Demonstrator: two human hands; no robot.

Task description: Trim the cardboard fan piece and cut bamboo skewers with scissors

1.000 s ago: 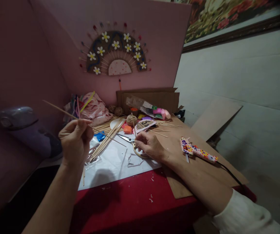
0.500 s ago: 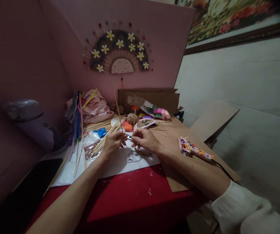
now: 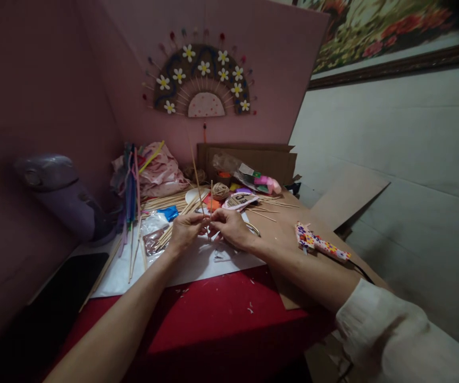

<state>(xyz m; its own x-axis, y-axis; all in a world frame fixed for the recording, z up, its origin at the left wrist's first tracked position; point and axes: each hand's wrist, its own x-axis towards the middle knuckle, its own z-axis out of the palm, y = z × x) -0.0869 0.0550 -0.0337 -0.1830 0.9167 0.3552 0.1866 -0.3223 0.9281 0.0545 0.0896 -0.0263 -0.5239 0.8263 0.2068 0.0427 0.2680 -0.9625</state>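
My left hand is closed, pinching a long thin bamboo stick that stands nearly upright and leans a little to the left. Close beside it, my right hand is also closed. Its fingertips hold a shorter bamboo stick, which points straight up. Both sets of fingertips almost meet above white paper. Just behind my right wrist shows a curved, shiny loop, perhaps a scissors handle; the rest is hidden.
More bamboo sticks lie behind my left hand, near a blue packet and a twine ball. A flower-patterned glue gun rests on cardboard at right. A decorated fan hangs behind. Small scraps dot the red cloth.
My hands have drawn closer together, and the two sticks now stand nearer each other. The dark metal piece between my fingers no longer shows there; a loop now appears by my right wrist.
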